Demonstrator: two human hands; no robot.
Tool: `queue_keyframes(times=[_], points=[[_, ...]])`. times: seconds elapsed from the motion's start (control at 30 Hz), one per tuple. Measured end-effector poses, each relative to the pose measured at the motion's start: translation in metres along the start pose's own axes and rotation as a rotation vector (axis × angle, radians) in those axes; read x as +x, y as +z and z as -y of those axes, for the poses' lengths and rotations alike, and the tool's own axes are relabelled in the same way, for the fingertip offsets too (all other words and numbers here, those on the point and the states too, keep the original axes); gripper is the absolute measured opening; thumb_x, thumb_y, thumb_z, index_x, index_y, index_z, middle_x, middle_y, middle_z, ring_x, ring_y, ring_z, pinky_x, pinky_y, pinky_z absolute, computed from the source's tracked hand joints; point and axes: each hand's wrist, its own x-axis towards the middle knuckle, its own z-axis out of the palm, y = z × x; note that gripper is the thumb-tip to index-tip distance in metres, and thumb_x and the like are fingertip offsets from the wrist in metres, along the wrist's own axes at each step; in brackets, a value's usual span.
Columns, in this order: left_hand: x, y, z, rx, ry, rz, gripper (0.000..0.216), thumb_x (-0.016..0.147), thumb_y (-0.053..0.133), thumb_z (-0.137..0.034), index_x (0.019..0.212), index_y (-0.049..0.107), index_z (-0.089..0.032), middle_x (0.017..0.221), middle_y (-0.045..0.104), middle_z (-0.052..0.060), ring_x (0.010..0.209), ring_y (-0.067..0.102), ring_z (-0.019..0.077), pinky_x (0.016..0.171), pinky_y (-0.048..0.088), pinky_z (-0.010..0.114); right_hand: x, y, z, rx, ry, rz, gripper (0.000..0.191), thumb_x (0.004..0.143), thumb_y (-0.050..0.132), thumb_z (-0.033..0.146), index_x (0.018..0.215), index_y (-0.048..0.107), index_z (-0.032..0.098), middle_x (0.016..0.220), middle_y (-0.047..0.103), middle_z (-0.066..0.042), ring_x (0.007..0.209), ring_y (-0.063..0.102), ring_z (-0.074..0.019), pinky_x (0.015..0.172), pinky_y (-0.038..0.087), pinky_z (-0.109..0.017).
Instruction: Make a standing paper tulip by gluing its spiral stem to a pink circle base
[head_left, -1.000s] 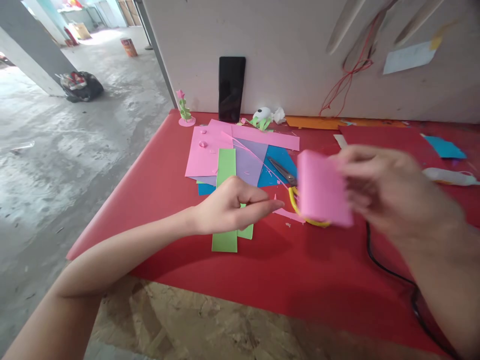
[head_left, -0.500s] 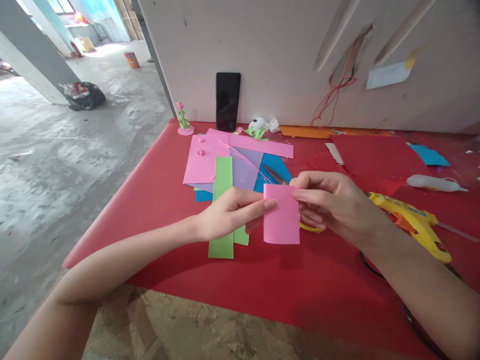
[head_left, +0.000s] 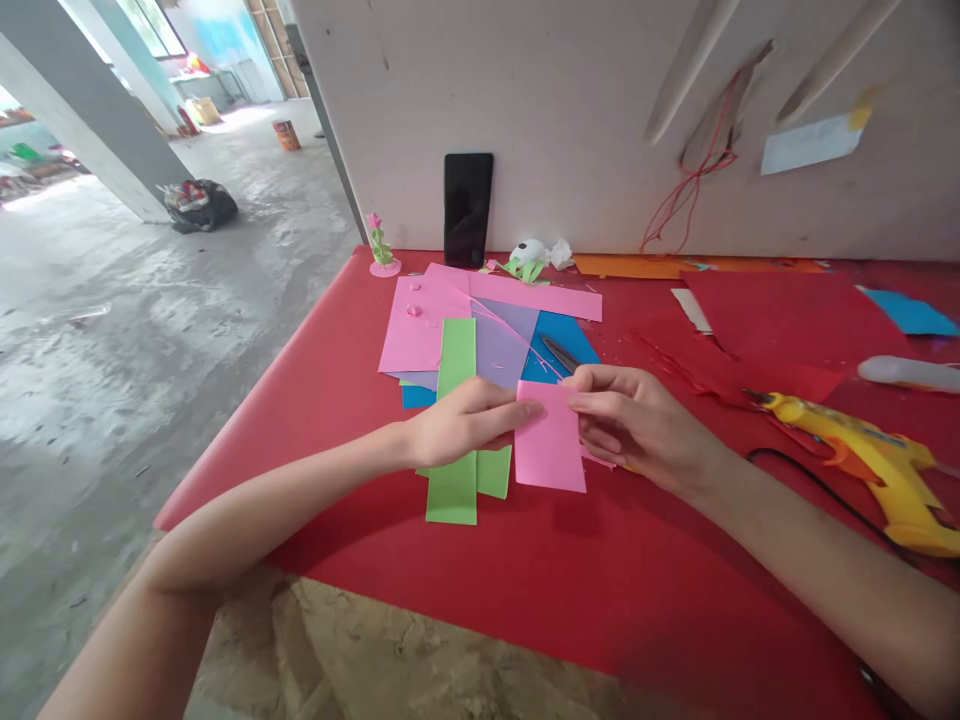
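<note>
While a grey pillar [head_left: 82,110] and bare concrete floor [head_left: 277,230] fill the upper left of the frame, a red-covered table [head_left: 525,580] spans the centre. The left hand [head_left: 461,425] pinches the left edge of a pink paper piece [head_left: 551,455], held mid-frame above the table; the right hand [head_left: 637,420] grips its upper right corner, whereas a second ago only the right hand had it. At upper right, any writing on a pale slip [head_left: 814,145] is unreadable; below lies a yellow glue gun [head_left: 892,460].
</note>
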Motion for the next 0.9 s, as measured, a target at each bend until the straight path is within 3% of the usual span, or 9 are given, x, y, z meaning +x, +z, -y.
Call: queue_keyframes(times=[0.3, 0.53, 0.7, 0.9], points=[[0.001, 0.003, 0.001, -0.014, 0.027, 0.001, 0.057, 0.083, 0.051, -0.061, 0.052, 0.030, -0.018, 0.049, 0.027, -0.008, 0.044, 0.024, 0.0023, 0.043, 0.020, 0.021, -0.005, -0.004, 0.001, -0.082, -0.071, -0.029, 0.029, 0.079, 0.065, 0.033, 0.067, 0.046, 0.015, 0.046, 0.040, 0.008, 0.036, 0.036, -0.0010, 0.035, 0.031, -0.014], [0.001, 0.003, 0.003, 0.185, 0.179, -0.106, 0.055, 0.090, 0.040, -0.057, 0.052, 0.034, -0.018, 0.049, 0.032, -0.005, 0.047, 0.028, 0.0049, 0.046, 0.026, 0.023, -0.013, 0.008, 0.000, -0.316, -0.007, 0.051, 0.025, 0.078, 0.069, 0.036, 0.084, 0.060, 0.013, 0.058, 0.049, 0.004, 0.043, 0.044, -0.0015, 0.039, 0.035, -0.012], [0.002, -0.001, 0.003, 0.281, 0.359, -0.066, 0.048, 0.091, 0.046, -0.046, 0.055, 0.035, -0.017, 0.055, 0.031, -0.005, 0.053, 0.027, 0.0054, 0.049, 0.026, 0.022, -0.017, 0.011, -0.004, -0.250, -0.061, 0.100, 0.024, 0.079, 0.068, 0.035, 0.078, 0.061, 0.012, 0.056, 0.050, 0.003, 0.042, 0.045, -0.0024, 0.038, 0.037, -0.013], [0.000, 0.011, 0.006, 0.214, 0.409, -0.163, 0.049, 0.094, 0.029, -0.054, 0.060, 0.032, -0.019, 0.055, 0.032, -0.005, 0.050, 0.030, 0.0065, 0.048, 0.030, 0.023, -0.020, 0.016, -0.003, -0.169, -0.049, 0.073, 0.031, 0.077, 0.070, 0.040, 0.087, 0.063, 0.011, 0.055, 0.050, 0.003, 0.040, 0.045, -0.0031, 0.036, 0.037, -0.013]])
